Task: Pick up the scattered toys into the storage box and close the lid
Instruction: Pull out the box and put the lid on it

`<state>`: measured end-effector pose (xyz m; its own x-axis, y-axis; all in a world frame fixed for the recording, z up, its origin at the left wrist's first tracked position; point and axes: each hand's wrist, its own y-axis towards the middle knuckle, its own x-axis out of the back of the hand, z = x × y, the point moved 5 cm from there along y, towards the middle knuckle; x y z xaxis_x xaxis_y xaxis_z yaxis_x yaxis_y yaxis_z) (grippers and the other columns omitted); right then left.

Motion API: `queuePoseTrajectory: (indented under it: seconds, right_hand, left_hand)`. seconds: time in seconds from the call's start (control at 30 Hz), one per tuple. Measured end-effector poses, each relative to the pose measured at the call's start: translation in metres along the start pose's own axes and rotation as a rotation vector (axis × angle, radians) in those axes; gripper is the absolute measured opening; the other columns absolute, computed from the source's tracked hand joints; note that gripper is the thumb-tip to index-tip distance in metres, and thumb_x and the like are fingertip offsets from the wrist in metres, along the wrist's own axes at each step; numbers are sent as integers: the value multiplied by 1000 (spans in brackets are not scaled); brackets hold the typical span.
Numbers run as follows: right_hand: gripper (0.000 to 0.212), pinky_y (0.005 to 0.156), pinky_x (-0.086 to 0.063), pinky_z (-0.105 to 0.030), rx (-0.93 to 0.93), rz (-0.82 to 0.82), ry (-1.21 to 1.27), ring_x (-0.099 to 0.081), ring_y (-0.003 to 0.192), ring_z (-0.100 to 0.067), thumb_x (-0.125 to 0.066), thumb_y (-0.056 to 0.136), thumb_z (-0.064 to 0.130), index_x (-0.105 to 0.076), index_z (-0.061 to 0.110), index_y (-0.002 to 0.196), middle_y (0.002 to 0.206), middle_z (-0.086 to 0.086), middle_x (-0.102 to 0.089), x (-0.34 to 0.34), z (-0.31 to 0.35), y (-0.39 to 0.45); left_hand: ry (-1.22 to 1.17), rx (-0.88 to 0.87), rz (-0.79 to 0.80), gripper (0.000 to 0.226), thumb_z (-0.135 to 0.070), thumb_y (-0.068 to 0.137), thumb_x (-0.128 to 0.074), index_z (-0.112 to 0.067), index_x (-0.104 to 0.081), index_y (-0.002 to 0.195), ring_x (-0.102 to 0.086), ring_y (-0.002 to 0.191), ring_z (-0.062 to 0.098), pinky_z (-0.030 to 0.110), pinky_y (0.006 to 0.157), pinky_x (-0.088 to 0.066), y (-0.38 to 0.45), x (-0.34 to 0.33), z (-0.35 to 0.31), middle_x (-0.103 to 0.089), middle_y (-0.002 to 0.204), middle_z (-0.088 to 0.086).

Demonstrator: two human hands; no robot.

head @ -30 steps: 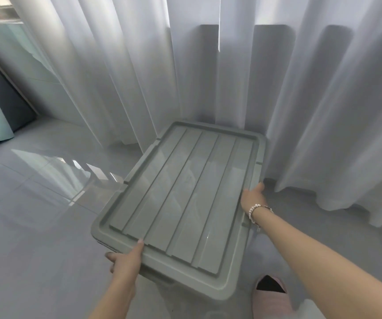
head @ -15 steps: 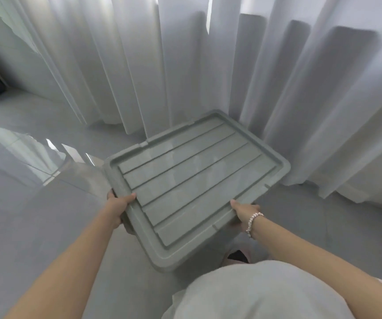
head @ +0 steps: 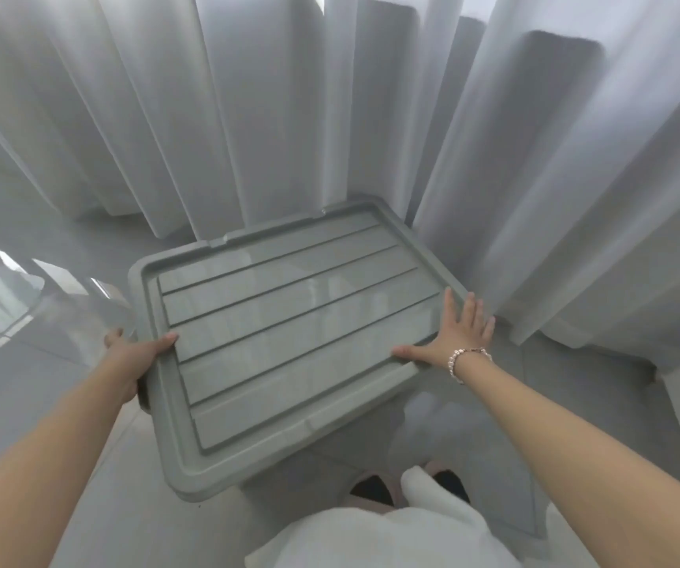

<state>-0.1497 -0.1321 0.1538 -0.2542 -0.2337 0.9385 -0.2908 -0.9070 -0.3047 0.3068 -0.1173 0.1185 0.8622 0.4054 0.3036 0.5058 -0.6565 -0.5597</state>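
**Holding the grey lid at both ends, tilted over the floor**

Gripping the left short edge of the grey lid (head: 297, 342), your left hand (head: 133, 358) has its thumb hooked over the rim onto the top face, while the other fingers curl round the edge and mostly disappear beneath it. That is a firm grip, closed on the plastic.

Over on the other side, your right hand (head: 453, 334) lies flat, fingers straight and spread, the palm pressed on the lid's right rim and the thumb stretched along the near corner. No curl there at all: a wide-open hand resting on the surface. A beaded bracelet (head: 465, 360) circles that wrist.

The lid sits between your two arms, ribbed top facing up, and its long axis runs slantwise across the view, with the near corner low toward your body and the far corner close to the white curtain (head: 371, 116). Whether a storage box lies under it you cannot tell; the lid covers whatever is beneath. No toys show in view.

Below, the glossy pale floor (head: 63, 403) carries bright reflections at the left. Your slippers (head: 375, 489) peek out just past the white garment (head: 391, 535) at the bottom edge.
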Motion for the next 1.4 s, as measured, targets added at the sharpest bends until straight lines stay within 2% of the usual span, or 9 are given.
queuePoseTrajectory:
  seconds: [0.13,0.2,0.3,0.43,0.53,0.77,1.0,1.23,1.4]
  right_hand:
    - [144,114,9,-49,84,177,-129,25,140,-33,-62,46,84,27,24,142,150,-16,30,11,4,32]
    - [133,117,-4,-47,54,165,-4,5,144,-35,-59,56,80,22,23,145,154,-17,16,25,3,49]
    - [107,111,-26,-42,7,88,159,-27,137,-35,-56,76,66,5,16,149,152,-17,-17,30,-7,71]
    - [92,109,-28,-41,-46,81,175,-31,133,-36,-53,82,59,-7,12,147,147,-19,-24,16,-31,68]
    - [95,110,-28,-39,-185,122,169,-31,133,-37,-55,82,57,-7,6,146,147,-21,-22,13,-55,55]
    - [85,111,-26,-33,-342,192,-74,-28,137,-34,-32,93,56,-8,-6,145,151,-22,-15,24,-74,8]
    - [103,114,-15,-45,-354,138,-183,-7,140,-41,-35,76,79,12,22,147,154,-20,-1,25,-83,-15]
    - [100,113,-12,-50,-447,15,-198,-17,137,-41,-29,73,83,-9,19,148,152,-22,-11,37,-129,11]
    - [102,112,-5,-53,-422,-80,-116,-9,140,-40,-26,66,89,-13,28,147,153,-20,-11,33,-160,16]
  left_hand:
    - [-39,46,-79,56,-36,78,-73,-7,-52,121,-61,95,38,62,77,-48,6,-5,14,-61,116,21]
    - [-91,26,-117,50,-32,81,-72,-8,-54,122,-63,88,32,58,78,-50,6,-10,15,-62,116,21]
    - [-134,-19,-97,35,-23,85,-68,-13,-53,115,-63,52,20,44,53,-56,8,-14,14,-62,93,18]
    - [-109,-73,-72,49,-25,79,-74,-6,-55,120,-64,90,32,52,84,-51,10,-19,4,-63,115,19]
    - [-43,-117,-48,49,-26,77,-76,-5,-57,117,-63,100,34,49,92,-50,-2,-29,-4,-64,115,18]
    - [229,-224,77,62,-42,78,-71,-10,-48,127,-59,106,34,48,93,-48,-3,-59,-23,-61,123,12]
    - [279,-298,219,53,-33,88,-63,-9,-44,131,-55,110,37,44,90,-46,-14,-138,-46,-56,127,16]
    - [345,-372,371,53,-36,85,-65,-13,-47,129,-58,96,31,42,82,-50,-15,-214,-71,-59,120,7]
    - [441,-389,446,74,-49,79,-68,-17,-39,140,-56,110,33,46,93,-48,-5,-243,-83,-52,135,9]
